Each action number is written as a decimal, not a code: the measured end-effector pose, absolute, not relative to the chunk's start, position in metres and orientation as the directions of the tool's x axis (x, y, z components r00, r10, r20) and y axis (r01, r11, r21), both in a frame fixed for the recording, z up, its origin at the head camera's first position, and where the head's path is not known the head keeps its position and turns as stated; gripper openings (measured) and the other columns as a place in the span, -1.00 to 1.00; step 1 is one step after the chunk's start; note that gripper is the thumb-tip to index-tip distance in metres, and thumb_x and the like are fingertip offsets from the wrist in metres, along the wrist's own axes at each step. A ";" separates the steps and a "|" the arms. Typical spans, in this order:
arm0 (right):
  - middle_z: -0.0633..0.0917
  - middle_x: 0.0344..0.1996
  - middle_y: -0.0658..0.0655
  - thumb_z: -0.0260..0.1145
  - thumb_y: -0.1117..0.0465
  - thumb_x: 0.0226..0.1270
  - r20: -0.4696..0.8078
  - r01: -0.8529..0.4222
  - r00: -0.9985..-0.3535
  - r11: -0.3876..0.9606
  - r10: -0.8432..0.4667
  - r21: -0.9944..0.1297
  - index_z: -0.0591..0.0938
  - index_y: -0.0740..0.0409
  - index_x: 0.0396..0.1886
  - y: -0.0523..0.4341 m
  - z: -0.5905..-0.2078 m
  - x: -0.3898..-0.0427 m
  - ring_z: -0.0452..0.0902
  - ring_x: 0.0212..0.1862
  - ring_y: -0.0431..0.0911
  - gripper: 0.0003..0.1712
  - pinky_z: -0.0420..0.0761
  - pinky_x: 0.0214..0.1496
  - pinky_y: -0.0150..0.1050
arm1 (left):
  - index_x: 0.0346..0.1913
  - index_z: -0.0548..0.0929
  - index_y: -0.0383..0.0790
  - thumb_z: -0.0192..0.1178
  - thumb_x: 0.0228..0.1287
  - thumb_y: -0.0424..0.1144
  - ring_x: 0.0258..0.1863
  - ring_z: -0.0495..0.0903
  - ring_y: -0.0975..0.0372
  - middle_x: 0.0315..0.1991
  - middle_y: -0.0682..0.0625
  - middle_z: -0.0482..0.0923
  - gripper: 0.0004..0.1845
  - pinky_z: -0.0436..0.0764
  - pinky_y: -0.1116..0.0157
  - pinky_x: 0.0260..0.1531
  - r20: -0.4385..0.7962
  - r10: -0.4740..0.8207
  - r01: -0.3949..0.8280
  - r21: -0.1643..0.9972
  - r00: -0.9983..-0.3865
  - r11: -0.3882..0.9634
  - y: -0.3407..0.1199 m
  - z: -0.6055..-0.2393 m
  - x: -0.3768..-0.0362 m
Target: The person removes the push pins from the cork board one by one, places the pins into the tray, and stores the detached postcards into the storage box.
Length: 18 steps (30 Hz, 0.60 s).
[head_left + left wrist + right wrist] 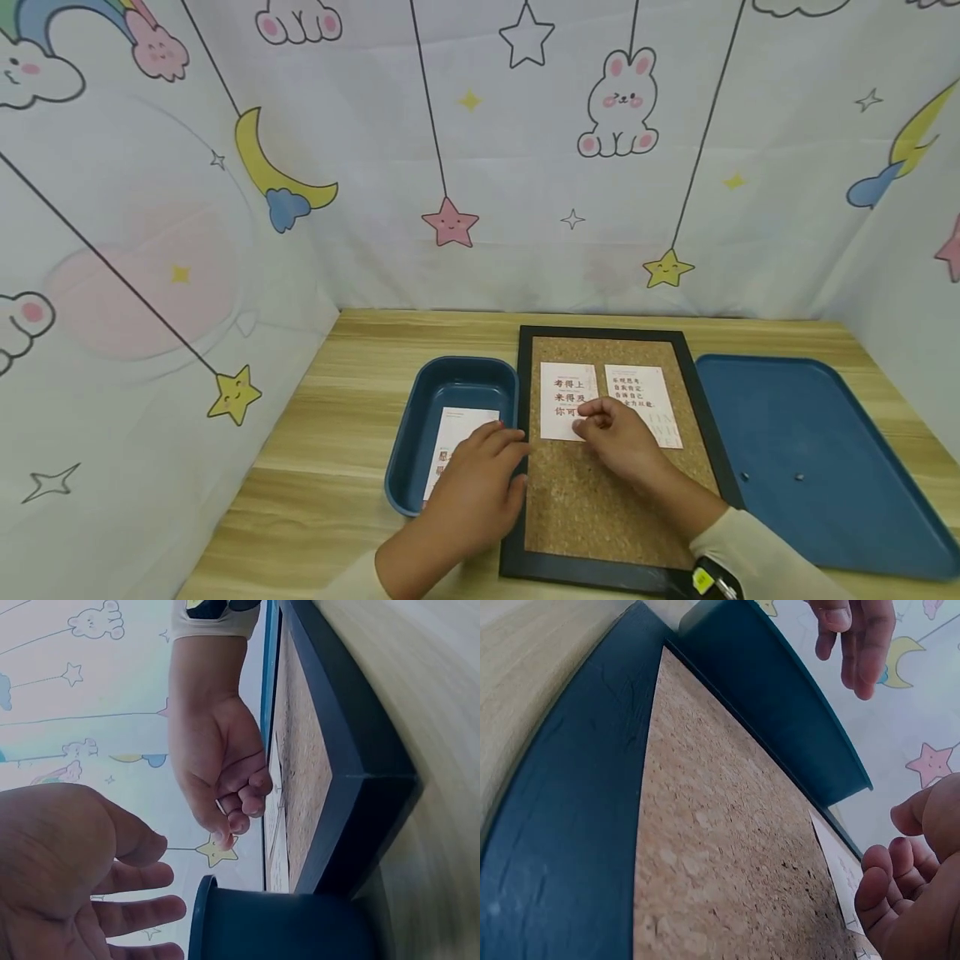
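Observation:
A black-framed corkboard (592, 500) lies on the table with two printed white cards side by side on its upper half. My right hand (622, 437) is over the lower right corner of the left card (564, 400) and partly covers the right card (651, 396). Its fingers are loosely curled, with a gap to the thumb in the right wrist view, and nothing shows between them. My left hand (480, 487) hovers over the blue bin (405, 442), fingers extended and relaxed. Beneath it, another printed card (461, 425) lies in the bin, partly hidden.
A flat blue tray (825, 433) stands to the right of the corkboard, with two tiny greyish pieces (798, 477) on it. The wood-grain table (315, 467) meets a white patterned cloth (525, 275) at the back and both sides.

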State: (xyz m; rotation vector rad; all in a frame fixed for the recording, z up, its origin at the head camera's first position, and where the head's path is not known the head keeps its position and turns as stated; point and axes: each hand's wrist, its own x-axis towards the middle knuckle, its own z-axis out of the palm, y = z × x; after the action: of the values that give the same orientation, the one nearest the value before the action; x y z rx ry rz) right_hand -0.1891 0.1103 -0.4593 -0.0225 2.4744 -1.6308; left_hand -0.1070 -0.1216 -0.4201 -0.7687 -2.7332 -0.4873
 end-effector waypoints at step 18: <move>0.58 -0.35 0.03 0.35 0.20 0.42 0.050 -0.124 -0.990 0.660 -0.131 -0.741 0.61 0.21 -0.02 0.127 -0.464 -0.191 0.49 -0.35 -0.12 -0.76 0.49 -0.33 -0.20 | 0.11 0.70 -0.11 0.34 0.31 -0.18 0.26 0.51 0.05 0.17 -0.01 0.63 -0.67 0.49 0.06 0.23 0.327 0.523 0.589 0.149 -0.787 0.794 -0.099 -0.427 -0.108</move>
State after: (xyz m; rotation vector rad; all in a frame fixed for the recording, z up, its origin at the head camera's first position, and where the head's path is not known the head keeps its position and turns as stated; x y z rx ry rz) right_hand -0.1905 0.1273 -0.4639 -0.2196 2.8547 -1.2739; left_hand -0.1082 -0.0993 -0.4275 -0.8588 -2.7150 -0.3548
